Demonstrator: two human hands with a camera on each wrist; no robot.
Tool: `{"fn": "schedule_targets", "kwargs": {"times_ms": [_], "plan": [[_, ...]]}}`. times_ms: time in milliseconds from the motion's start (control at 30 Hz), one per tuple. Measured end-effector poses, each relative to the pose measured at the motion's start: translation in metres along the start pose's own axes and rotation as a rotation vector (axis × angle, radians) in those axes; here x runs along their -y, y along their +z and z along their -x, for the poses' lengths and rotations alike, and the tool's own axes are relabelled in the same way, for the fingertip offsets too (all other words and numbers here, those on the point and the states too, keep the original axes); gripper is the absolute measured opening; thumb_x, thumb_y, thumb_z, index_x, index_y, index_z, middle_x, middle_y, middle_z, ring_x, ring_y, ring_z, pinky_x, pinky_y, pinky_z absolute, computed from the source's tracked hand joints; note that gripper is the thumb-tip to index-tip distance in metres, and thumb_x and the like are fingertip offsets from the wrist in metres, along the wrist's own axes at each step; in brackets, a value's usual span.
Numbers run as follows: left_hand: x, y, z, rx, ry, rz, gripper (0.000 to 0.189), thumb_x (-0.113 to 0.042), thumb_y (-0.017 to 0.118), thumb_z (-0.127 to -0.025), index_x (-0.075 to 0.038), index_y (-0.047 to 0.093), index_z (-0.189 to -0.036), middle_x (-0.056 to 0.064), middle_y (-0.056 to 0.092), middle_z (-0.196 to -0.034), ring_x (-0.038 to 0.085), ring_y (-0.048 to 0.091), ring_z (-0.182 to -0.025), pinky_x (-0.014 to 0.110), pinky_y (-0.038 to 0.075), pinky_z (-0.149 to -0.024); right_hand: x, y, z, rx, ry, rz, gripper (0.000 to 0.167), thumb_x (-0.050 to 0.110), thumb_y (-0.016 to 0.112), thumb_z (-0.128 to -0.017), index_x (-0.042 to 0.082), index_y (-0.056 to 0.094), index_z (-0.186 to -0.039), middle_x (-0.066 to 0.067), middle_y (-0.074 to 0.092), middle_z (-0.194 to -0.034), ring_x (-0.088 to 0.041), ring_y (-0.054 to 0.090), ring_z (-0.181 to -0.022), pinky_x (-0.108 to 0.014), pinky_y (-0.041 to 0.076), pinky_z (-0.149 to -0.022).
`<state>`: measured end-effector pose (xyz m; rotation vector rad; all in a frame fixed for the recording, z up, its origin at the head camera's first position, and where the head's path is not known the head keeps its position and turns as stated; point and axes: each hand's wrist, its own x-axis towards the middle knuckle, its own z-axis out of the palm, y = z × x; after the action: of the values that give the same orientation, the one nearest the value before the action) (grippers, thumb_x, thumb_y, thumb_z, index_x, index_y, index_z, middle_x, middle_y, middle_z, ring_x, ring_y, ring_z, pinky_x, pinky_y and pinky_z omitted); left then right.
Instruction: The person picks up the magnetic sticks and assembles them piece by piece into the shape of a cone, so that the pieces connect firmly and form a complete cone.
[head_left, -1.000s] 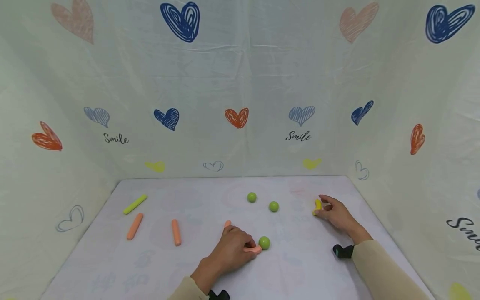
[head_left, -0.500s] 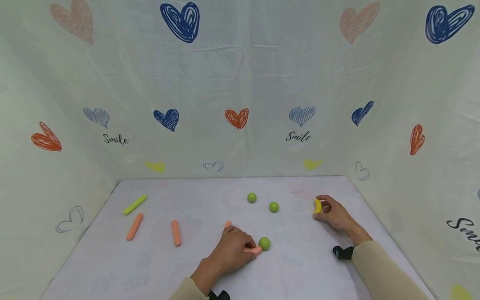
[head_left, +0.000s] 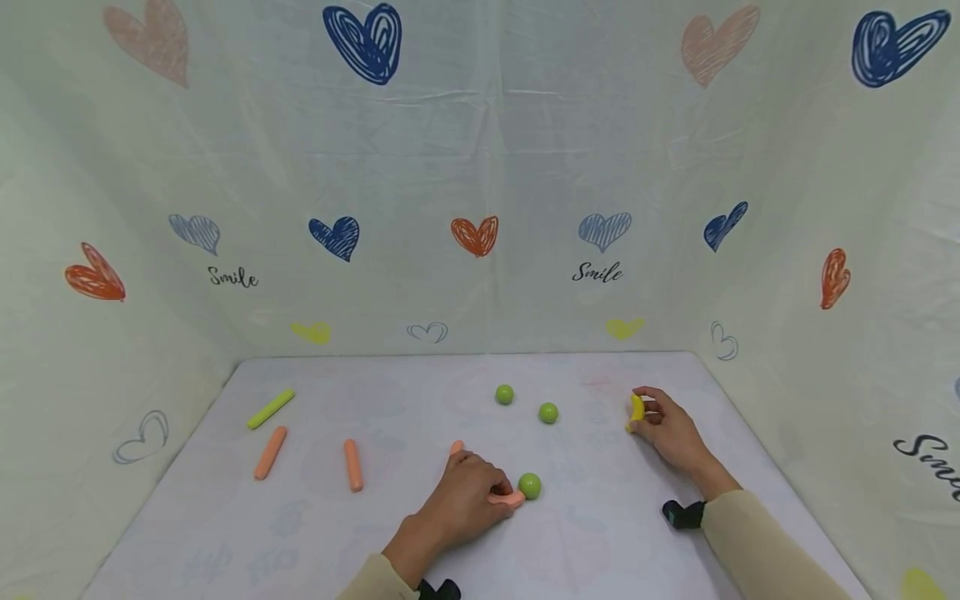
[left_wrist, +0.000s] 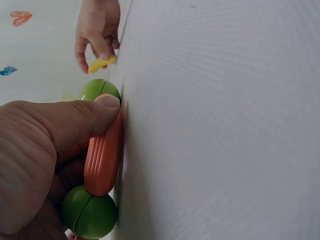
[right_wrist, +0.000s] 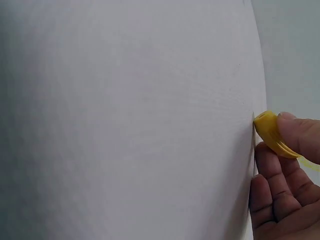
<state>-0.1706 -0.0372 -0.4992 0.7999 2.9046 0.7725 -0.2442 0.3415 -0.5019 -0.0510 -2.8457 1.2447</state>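
The right hand [head_left: 678, 435] pinches the yellow piece [head_left: 638, 407], long axis near-to-far, well right of the left hand [head_left: 467, 496], which grips the orange piece [left_wrist: 103, 162] between 2 balls [left_wrist: 90, 212].

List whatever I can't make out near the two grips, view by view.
Head view: the left grip hides most of the ribbed, plastic-looking orange stick.
Left wrist view: that stick and grip cover part of the upper, plastic-looking green ball.
Right wrist view: the right grip, cut off by the right edge, covers part of the curved, plastic-looking yellow piece.
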Motion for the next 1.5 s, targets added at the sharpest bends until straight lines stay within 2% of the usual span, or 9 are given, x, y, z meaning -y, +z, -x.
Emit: {"fn": "schedule_targets", "kwargs": {"times_ms": [133, 267, 533, 800, 1067, 1267, 1500], "plan": [[0.000, 0.000, -0.001, -0.001, 0.000, 0.000, 0.012, -0.038, 0.085, -0.090, -0.028, 0.079, -0.088, -0.022, 0.067, -0.083, 0.007, 0.058, -0.094, 0.054, 0.032, -0.120, 0.003, 0.002, 0.001, -0.023, -0.001, -0.009, 0.054, 0.007, 0.070, -0.098, 0.009, 0.051, -0.148, -0.028, 0.061, -0.135, -0.035, 0.066, -0.113, -0.023, 0.054, -0.080], [-0.001, 0.000, -0.002, 0.000, -0.008, -0.001, 0.013, -0.039, 0.085, -0.090, -0.028, 0.079, -0.089, -0.022, 0.067, -0.083, 0.008, 0.058, -0.095, 0.054, 0.031, -0.121, 0.008, 0.006, 0.004, -0.033, 0.003, -0.074, 0.052, 0.005, 0.068, -0.099, 0.007, 0.052, -0.148, -0.031, 0.060, -0.135, -0.037, 0.068, -0.112, -0.022, 0.058, -0.076], [-0.002, -0.001, 0.000, -0.006, -0.005, -0.006, 0.011, -0.036, 0.087, -0.088, -0.028, 0.079, -0.088, -0.022, 0.067, -0.083, 0.008, 0.057, -0.095, 0.053, 0.032, -0.120, 0.023, 0.018, 0.010, -0.013, 0.044, -0.217, 0.051, 0.005, 0.068, -0.100, 0.008, 0.051, -0.148, -0.030, 0.062, -0.135, -0.024, 0.069, -0.101, -0.024, 0.060, -0.075], [-0.003, -0.002, 0.002, -0.014, -0.002, -0.002, 0.011, -0.036, 0.086, -0.089, -0.028, 0.079, -0.087, -0.022, 0.067, -0.083, 0.008, 0.058, -0.094, 0.054, 0.031, -0.121, 0.047, 0.033, 0.026, 0.064, 0.061, -0.372, 0.055, 0.004, 0.072, -0.097, 0.006, 0.051, -0.148, -0.029, 0.065, -0.132, -0.022, 0.072, -0.090, -0.028, 0.062, -0.076], [-0.003, -0.001, 0.001, -0.020, 0.008, -0.024, 0.011, -0.036, 0.086, -0.089, -0.028, 0.079, -0.087, -0.021, 0.067, -0.082, 0.007, 0.058, -0.092, 0.052, 0.035, -0.118, 0.070, 0.059, 0.038, 0.133, 0.100, -0.477, 0.054, 0.000, 0.073, -0.094, 0.004, 0.054, -0.145, -0.025, 0.069, -0.122, -0.022, 0.074, -0.087, -0.032, 0.064, -0.076], [-0.004, 0.000, -0.001, -0.003, 0.003, -0.020, 0.014, -0.041, 0.084, -0.091, -0.028, 0.079, -0.086, -0.022, 0.066, -0.080, 0.007, 0.058, -0.091, 0.054, 0.034, -0.118, 0.083, 0.080, 0.046, 0.178, 0.130, -0.521, 0.053, -0.004, 0.074, -0.091, 0.004, 0.057, -0.141, -0.020, 0.072, -0.113, -0.022, 0.075, -0.085, -0.035, 0.065, -0.075], [-0.006, 0.003, -0.003, 0.022, 0.000, -0.029, 0.014, -0.042, 0.083, -0.091, -0.029, 0.079, -0.088, -0.023, 0.066, -0.081, 0.006, 0.059, -0.092, 0.054, 0.033, -0.119, 0.089, 0.093, 0.050, 0.231, 0.116, -0.518, 0.053, -0.007, 0.073, -0.091, 0.002, 0.057, -0.141, -0.018, 0.073, -0.108, -0.021, 0.074, -0.084, -0.036, 0.065, -0.074]]}}
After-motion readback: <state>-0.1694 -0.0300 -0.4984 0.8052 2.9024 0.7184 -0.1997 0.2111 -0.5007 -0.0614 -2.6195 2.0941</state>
